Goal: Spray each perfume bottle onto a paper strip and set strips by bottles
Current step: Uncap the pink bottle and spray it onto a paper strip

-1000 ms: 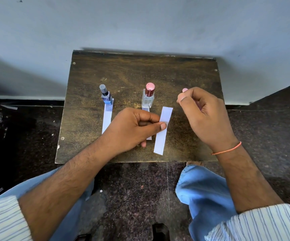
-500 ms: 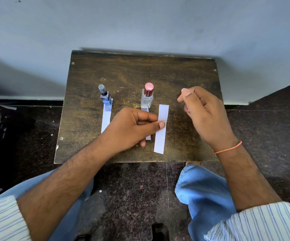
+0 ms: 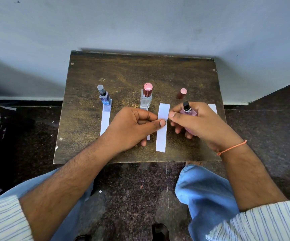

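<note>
Pinching a white paper strip (image 3: 162, 126) between thumb and curled forefinger, the left hand (image 3: 133, 127) sits at the middle of the dark wooden table (image 3: 123, 70) in the head view, its other fingers folded under. The strip it holds stands roughly upright, tilted a little, just right of the clear bottle (image 3: 146, 97), which serves as the landmark for everything else.

Right of that strip, the right hand (image 3: 200, 124) is closed around a pink bottle (image 3: 188, 113), whose uncovered black spray nozzle pokes up above the fingers. The forefinger reaches across to the strip's right edge and seems to touch it, though the contact is hard to confirm from this angle.

The clear bottle stands upright with a dark red collar and pink cap; its glass looks nearly colourless, and how much liquid it holds cannot be told. A second strip (image 3: 148, 137) lies in front of it, mostly hidden under the left hand. Well to the left of the clear bottle stands a blue bottle (image 3: 104, 96) with a grey cap, bluish inside, with its own strip (image 3: 105, 119) lying flat just in front. To the right of the clear bottle, behind the right hand, a small pink-topped cap (image 3: 182, 93) stands alone. Farther right, another strip's end (image 3: 213, 108) shows past the knuckles.
</note>
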The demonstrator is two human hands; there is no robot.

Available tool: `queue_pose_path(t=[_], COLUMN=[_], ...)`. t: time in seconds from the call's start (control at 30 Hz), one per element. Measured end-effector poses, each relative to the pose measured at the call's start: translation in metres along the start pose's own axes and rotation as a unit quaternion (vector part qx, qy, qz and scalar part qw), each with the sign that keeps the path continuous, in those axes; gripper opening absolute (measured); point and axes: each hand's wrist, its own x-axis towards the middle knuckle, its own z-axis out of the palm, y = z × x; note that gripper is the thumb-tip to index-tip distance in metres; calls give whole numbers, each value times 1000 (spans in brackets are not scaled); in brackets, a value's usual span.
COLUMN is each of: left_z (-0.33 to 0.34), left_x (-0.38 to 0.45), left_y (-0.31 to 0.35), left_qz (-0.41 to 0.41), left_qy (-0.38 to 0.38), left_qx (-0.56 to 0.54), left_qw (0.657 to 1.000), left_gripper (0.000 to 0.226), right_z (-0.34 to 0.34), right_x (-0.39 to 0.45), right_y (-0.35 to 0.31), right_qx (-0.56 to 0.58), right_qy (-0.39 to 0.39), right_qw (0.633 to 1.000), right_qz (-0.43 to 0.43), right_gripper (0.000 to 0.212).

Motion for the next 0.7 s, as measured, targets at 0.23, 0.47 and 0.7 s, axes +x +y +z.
queue_pose_path(t=[0.23, 0.47, 0.7], left_z=[4, 7, 6], left_x=[2, 0, -6], left_y=[2, 6, 9], left_qz=[-16, -7, 45], left_qy=[13, -20, -1], left_qx=[4, 91, 269], left_qw=[1000, 996, 962], left_gripper=[16, 21, 46], right_z=[-5, -9, -13], right_x=[0, 5, 9], right_y=[4, 12, 4], right_qx=[-44, -95, -309], right_qy=[-14, 72, 127], right_qw=[998, 993, 942], right_qz=[-36, -11, 33], right_gripper=[10, 11, 33])
